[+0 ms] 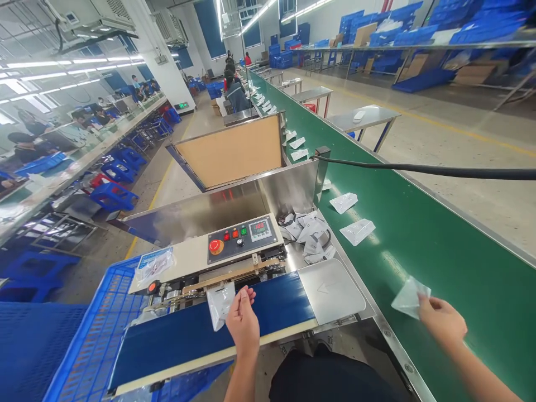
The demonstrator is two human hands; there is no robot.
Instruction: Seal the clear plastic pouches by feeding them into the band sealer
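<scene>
My right hand (443, 321) pinches a small translucent white pouch (408, 297) by its edge, over the green conveyor belt (444, 240). My left hand (243, 319) is above the blue belt (281, 306) of a band sealing machine. Its fingers are loosely bent and apart, with nothing seen between them. Just left of that hand, another white pouch (220, 307) hangs with its top edge at the sealer's guide (234, 277); whether the thumb touches it is hard to tell. The sealer's control panel (240, 239) has lit buttons and a red digital display.
Several white pouches (357, 231) lie along the green belt. A heap of packets (310, 231) sits on the metal tray beside the sealer. A blue crate (90, 329) stands at the sealer's left end. A black cable (419, 167) crosses above the conveyor. People work farther back.
</scene>
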